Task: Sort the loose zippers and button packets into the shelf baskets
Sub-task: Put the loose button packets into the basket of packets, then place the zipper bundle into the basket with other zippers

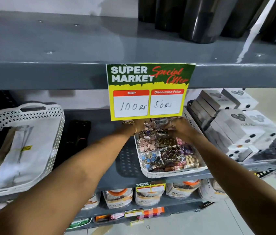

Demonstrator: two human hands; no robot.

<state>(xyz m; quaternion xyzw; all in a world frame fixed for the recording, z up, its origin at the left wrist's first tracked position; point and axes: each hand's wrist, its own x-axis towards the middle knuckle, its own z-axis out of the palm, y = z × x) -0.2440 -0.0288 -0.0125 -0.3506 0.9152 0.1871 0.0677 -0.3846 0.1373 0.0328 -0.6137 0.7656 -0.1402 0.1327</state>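
Note:
A white perforated basket (171, 173) on the middle shelf holds several clear button packets (166, 151) in pink, blue, purple and cream. Both my hands reach into its far end under the price sign. My left hand (138, 125), with a watch and a bangle, rests on the packets at the back left. My right hand (178, 127) presses on packets at the back right, fingers curled around them. Dark loose zippers (78, 134) lie on the shelf left of the basket. A second white basket (54, 133) at the left holds long pale packets.
A yellow and green price sign (148, 92) hangs from the upper shelf edge and hides my fingertips. White boxes (232, 126) are stacked at the right. Black cylinders (200, 19) stand on the top shelf. Snack bags (118, 197) fill the lower shelf.

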